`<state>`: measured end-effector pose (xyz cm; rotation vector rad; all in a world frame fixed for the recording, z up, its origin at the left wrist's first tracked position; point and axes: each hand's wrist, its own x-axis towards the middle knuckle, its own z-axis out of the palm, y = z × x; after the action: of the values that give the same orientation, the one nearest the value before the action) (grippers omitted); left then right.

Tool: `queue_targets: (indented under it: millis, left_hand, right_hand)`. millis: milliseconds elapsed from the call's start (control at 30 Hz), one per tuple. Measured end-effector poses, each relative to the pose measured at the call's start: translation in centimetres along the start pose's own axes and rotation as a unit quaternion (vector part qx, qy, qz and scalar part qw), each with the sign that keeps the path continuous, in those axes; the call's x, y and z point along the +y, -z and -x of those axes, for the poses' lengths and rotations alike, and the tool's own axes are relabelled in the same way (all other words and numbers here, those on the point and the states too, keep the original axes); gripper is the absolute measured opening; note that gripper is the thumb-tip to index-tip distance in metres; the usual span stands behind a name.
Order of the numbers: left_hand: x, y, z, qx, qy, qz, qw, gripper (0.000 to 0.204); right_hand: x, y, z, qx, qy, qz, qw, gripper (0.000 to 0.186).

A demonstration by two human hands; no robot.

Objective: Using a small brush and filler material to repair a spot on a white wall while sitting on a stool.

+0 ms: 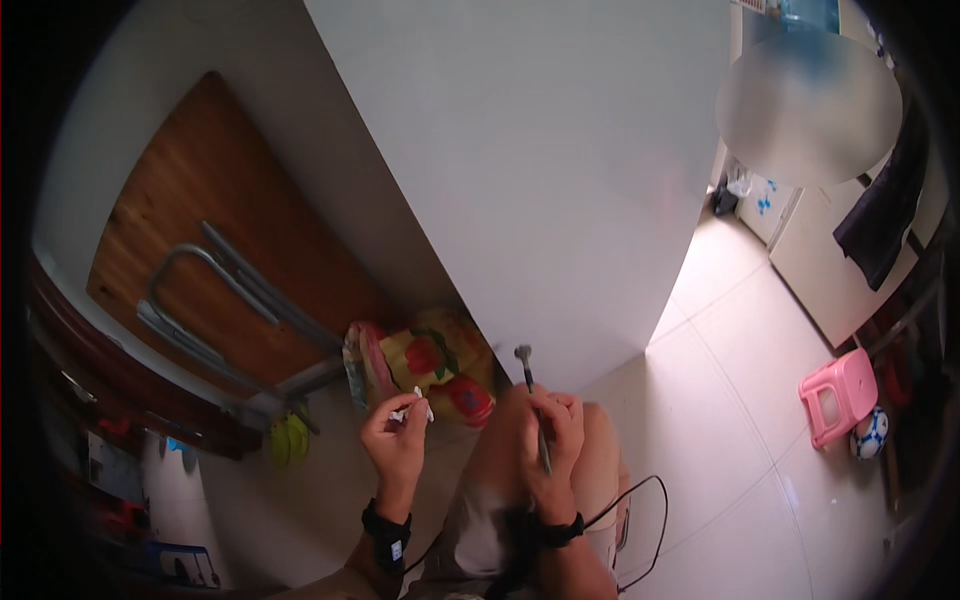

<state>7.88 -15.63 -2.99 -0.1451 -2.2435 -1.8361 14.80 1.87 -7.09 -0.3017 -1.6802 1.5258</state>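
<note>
My left hand pinches some small white pieces, too small to name, over my lap. To its right, my right hand is closed round the shaft of a slim tool with a small metal head at its upper end, which looks like a little hammer. The tool slants upright above my bent knees. Both wrists wear dark bands, and a black cable loops out to the right.
A white wall rises ahead. A folded wooden table, colourful floral bundle and yellow-green slippers lie left. A pink stool, ball and cabinet with dark cloth stand right on the tiled floor.
</note>
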Motion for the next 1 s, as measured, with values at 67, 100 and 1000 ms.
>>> queue_targets:
  millis: [67, 100, 1000]
  left_hand:
    - [-0.5, 0.4, 0.7, -0.012, 0.017, 0.002, 1.000, 0.012]
    - [-0.7, 0.6, 1.0, -0.020, 0.030, -0.010, 0.999, 0.013]
    - [-0.3, -1.9, 3.0, -0.086, 0.032, -0.008, 0.996, 0.011]
  right_hand:
    - [1.0, 0.3, 0.3, -0.012, 0.048, 0.010, 0.999, 0.030]
    - [0.5, 0.3, 0.4, -0.021, 0.021, -0.005, 1.000, 0.033]
    - [0.4, 1.1, -2.6, 0.040, -0.099, 0.028, 0.994, 0.025]
